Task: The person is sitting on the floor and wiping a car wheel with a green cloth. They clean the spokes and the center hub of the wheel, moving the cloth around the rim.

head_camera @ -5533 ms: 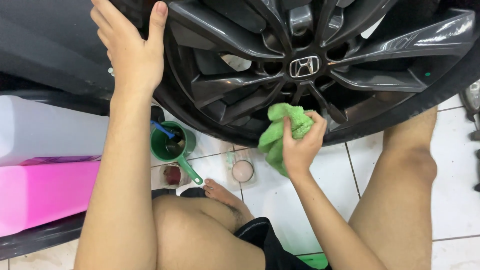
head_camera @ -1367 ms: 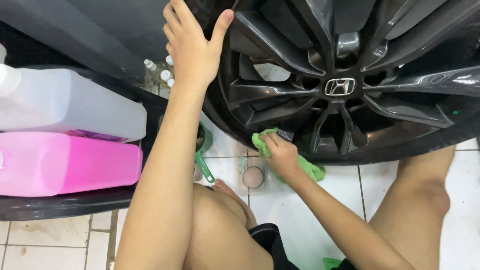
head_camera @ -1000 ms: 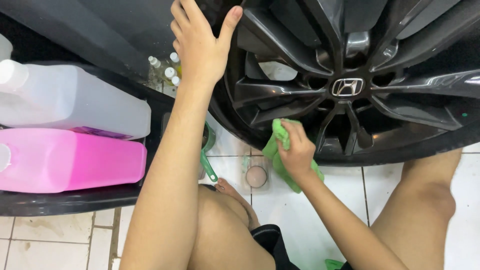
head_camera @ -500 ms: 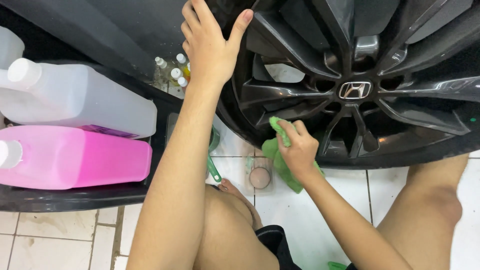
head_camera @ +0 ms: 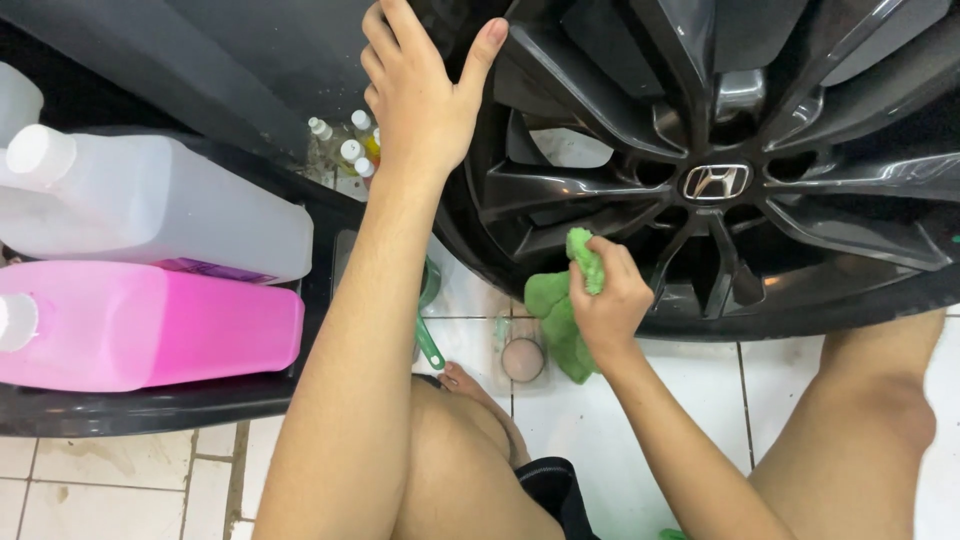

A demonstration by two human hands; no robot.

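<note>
1. Your left hand [head_camera: 425, 100] lies flat on the black tyre [head_camera: 465, 215] at the wheel's upper-left edge. Fingers pressed together, thumb spread wide to the right; it holds nothing.
2. Your right hand [head_camera: 610, 300] is closed round a green microfibre cloth [head_camera: 560, 315]. A bunched tip of the cloth sticks up above the fingers and touches the lower-left spokes of the dark grey alloy wheel [head_camera: 720, 180]. The rest of the cloth hangs down below the hand, over the floor tiles.
3. The wheel fills the top right of the view, w/ its centre cap up and right of the right hand.
4. Your bare knees frame the bottom: one at centre, one at the right edge.
5. On the white tiled floor [head_camera: 480, 340] btwn the knee and the tyre: a small round clear jar [head_camera: 522, 355], just left of the hanging cloth. Left of it, a green handle [head_camera: 430, 345] pokes out from behind your left forearm.
6. At the left edge, a black tray [head_camera: 150, 410] holds two jugs lying on their sides. A clear-white jug [head_camera: 170, 205] lies above a pink jug [head_camera: 160, 325], and the two touch.
7. Several small white-capped bottles [head_camera: 350, 150] stand beyond the tray, near the left hand's wrist.
</note>
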